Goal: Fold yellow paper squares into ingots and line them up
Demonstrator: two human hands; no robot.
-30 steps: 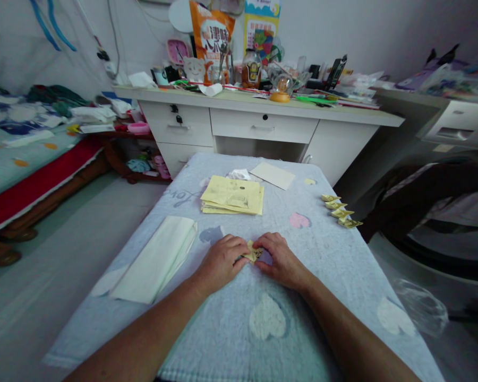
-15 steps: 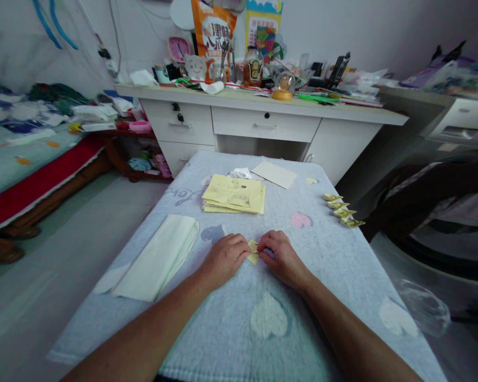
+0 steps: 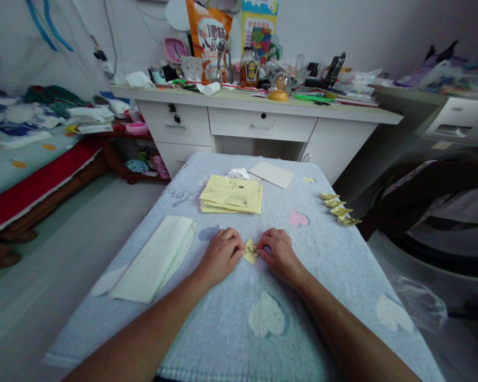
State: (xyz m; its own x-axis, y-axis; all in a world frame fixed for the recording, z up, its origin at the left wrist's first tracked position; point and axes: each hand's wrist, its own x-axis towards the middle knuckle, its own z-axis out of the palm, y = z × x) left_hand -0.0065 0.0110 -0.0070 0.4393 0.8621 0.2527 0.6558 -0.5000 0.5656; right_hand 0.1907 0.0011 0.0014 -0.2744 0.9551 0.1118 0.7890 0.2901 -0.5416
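Observation:
A small folded piece of yellow paper with dark marks lies low over the cloth, its shape like a diamond. My left hand pinches its left corner. From the other side, my right hand grips the right corner between thumb and fingers, hiding that edge. Beyond my hands is a stack of yellow paper sheets with faint print. Several small folded yellow paper boats stand in a row near the table's right edge.
A folded pale cloth or paper lies left of my hands on the cloth-covered table. Behind the stack are a crumpled white tissue and a beige card. A cluttered white desk stands beyond the table.
The small yellow paper now shows a wider face with dark marks, where its middle was creased before. My left hand has shifted slightly left. The whole view has shifted a little.

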